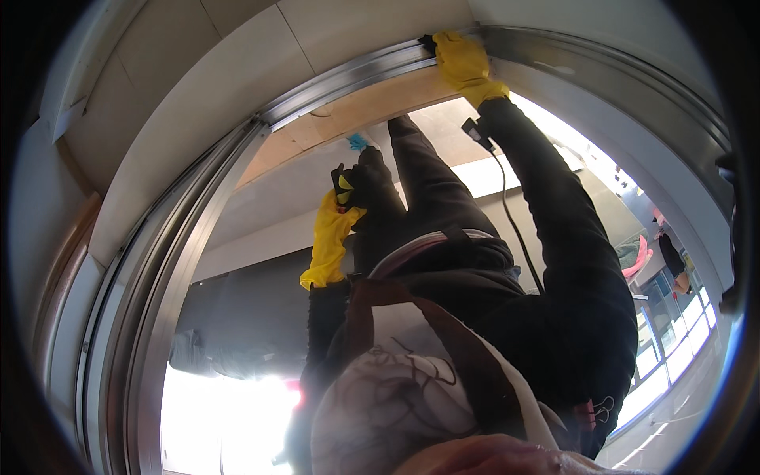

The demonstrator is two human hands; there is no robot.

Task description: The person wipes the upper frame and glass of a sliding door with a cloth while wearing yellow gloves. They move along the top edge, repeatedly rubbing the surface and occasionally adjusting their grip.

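Observation:
My right hand (463, 62), in a yellow glove, is on the shiny metal track (362, 74) at the top, with something black at its fingertips. Whether it grips anything is hidden. A black device (478, 135) with a cable hangs by my right wrist. My left hand (339, 217), also in a yellow glove, is raised in front of my dark-clothed legs. Black and yellow-green parts show at its fingers; I cannot tell whether these belong to the glove or to a held thing. A small blue thing (357, 141) lies beyond it, near my foot.
A grooved metal frame upright (184, 279) runs down the left and meets the track at a corner. Beige panels (237, 47) lie beyond the track. A pale wall edge (671, 172) curves along the right. Behind it are windows and a person's arm (674, 261).

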